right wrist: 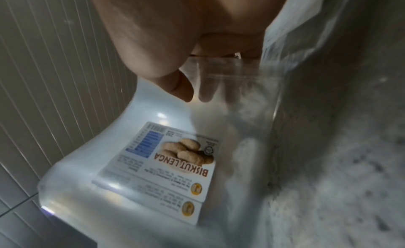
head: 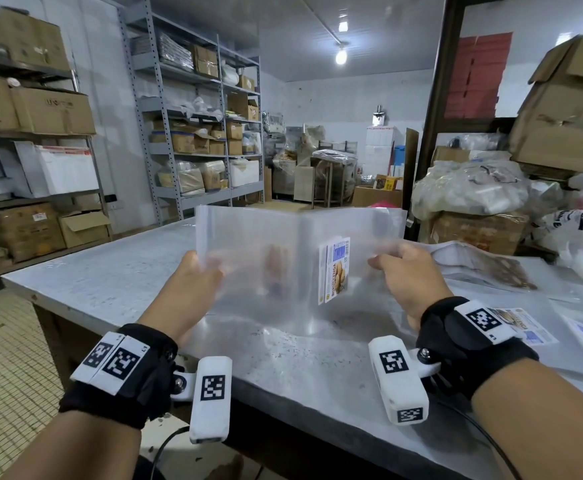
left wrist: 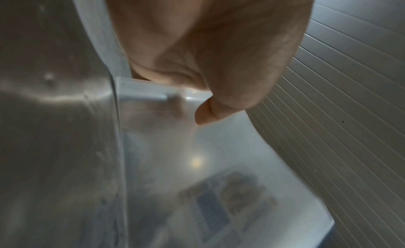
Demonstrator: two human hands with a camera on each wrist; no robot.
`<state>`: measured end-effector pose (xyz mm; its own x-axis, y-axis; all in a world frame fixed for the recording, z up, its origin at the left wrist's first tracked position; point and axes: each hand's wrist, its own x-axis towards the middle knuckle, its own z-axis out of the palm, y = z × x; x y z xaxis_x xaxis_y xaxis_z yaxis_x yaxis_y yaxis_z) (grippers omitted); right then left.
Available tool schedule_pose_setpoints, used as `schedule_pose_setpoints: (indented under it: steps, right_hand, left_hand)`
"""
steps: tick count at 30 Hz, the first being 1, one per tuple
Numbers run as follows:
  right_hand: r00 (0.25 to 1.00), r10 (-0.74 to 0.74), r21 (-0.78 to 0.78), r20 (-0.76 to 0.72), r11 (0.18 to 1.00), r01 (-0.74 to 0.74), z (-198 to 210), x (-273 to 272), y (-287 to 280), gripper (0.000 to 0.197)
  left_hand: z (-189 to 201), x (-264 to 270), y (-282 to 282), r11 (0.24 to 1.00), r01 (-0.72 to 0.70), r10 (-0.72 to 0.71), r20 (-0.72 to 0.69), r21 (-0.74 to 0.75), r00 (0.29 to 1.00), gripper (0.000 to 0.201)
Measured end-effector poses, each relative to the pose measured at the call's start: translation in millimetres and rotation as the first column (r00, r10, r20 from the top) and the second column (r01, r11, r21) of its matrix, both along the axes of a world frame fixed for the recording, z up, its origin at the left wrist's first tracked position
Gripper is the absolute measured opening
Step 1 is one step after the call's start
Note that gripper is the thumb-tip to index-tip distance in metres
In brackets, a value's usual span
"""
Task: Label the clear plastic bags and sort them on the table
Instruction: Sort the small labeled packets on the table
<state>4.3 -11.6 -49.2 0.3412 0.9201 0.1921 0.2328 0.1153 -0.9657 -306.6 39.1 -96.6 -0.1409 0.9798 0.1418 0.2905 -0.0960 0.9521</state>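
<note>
Two hands hold one clear plastic bag upright above the middle of the desk. Left hand pinches the bag's left edge, thumb in front and fingers curled behind; right hand pinches its right edge the same way. A biscuit label reading "BISKUT LENGA" sticks on the bag nearer the right hand, turned sideways. More labels lie flat near the desk's right edge.
</note>
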Motion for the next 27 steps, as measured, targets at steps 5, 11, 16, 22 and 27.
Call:
schedule_pose_setpoints:
  steps: [5,11,16,22,27]
  right_hand:
    - [0.999,0.041,0.015,-0.024,0.999,-0.041,0.3,0.8,-2.8,0.022]
    - [0.999,0.006,0.044,0.051,0.999,-0.009,10.8,5.3,-7.5,0.015]
    - [0.994,-0.052,0.017,0.096,0.999,0.051,38.3,32.6,-20.3,0.012]
    - [0.956,-0.202,-0.016,0.212,0.978,0.21,51.0,101.4,-54.6,0.007]
    - [0.907,-0.334,-0.013,0.254,0.937,0.349,46.9,158.3,-92.6,0.015]
  left_hand:
    - [33.8,24.9,-45.6,0.999,-0.041,0.044,0.084,-0.035,0.995,0.034]
    - [38.2,18.3,-42.5,0.997,-0.078,0.074,0.173,0.018,0.982,0.018]
    - [63.3,31.1,-42.9,0.996,-0.058,0.045,0.196,0.061,0.98,0.021]
    - [81.2,91.5,-37.9,0.991,0.135,-0.136,0.046,0.026,0.99,0.016]
    - [83.8,160.0,-30.5,0.958,0.285,-0.286,-0.024,-0.043,0.958,0.017]
